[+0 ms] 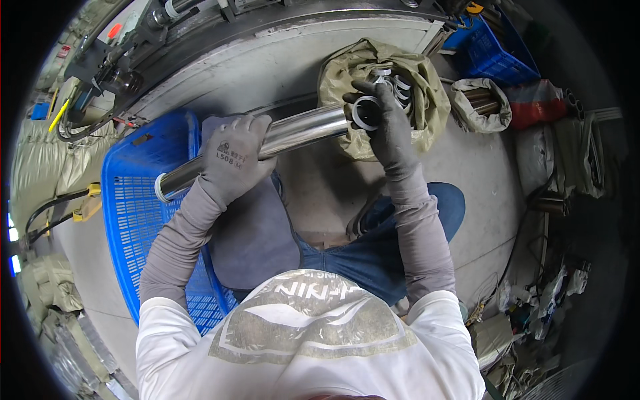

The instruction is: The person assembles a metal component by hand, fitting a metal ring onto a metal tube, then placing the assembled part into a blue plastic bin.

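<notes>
A shiny metal tube (pixel 303 131) slants across in front of me, its left end lower and over a blue crate. A pale ring (pixel 159 188) caps that left end. My left hand (pixel 233 157), in a grey glove, is wrapped round the tube near its middle. At the tube's right end my right hand (pixel 392 130), also gloved, grips a white ring (pixel 366 113) that sits at or against the tube's mouth. Whether the ring is seated on the tube I cannot tell. Just behind that hand an olive sack (pixel 427 127) holds several white rings (pixel 401 87).
The blue crate (pixel 123 220) stands at my left, beside a grey pad (pixel 257 240) across my leg. Machinery on a bench (pixel 247 57) runs along the far side. At the right are a sack of brown tubes (pixel 490 120), another blue crate (pixel 497 57) and wrapped bundles (pixel 573 157).
</notes>
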Motion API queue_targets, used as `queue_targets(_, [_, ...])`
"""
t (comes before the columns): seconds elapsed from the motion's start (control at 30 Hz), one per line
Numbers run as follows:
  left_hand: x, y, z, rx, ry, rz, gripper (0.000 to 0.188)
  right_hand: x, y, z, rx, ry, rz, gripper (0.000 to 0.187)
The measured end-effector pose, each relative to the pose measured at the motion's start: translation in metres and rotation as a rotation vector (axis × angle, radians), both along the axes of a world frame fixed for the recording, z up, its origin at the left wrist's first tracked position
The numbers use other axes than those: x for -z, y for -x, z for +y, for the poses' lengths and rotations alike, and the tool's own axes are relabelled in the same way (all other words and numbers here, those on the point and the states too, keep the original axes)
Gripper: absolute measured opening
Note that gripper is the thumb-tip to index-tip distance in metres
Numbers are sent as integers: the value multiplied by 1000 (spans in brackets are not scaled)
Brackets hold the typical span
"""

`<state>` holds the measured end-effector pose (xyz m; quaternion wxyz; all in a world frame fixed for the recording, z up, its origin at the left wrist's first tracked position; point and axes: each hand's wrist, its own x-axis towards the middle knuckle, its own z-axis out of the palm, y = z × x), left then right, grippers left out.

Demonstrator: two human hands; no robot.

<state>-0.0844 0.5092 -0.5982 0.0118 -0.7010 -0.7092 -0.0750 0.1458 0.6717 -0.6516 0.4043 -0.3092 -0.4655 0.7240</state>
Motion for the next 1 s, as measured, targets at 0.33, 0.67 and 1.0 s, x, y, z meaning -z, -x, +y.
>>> queue_targets(0.33, [2, -3, 3, 47, -25, 38, 46, -8, 16, -34, 149, -847, -331, 38])
queue_targets(0.67, [-1, 0, 2, 19, 4, -9, 50, -6, 12, -26, 51, -854, -377, 47])
queue_targets(1.0, [-6, -7, 2, 68, 56, 20, 51, -2, 14, -17, 228, -676, -201, 16])
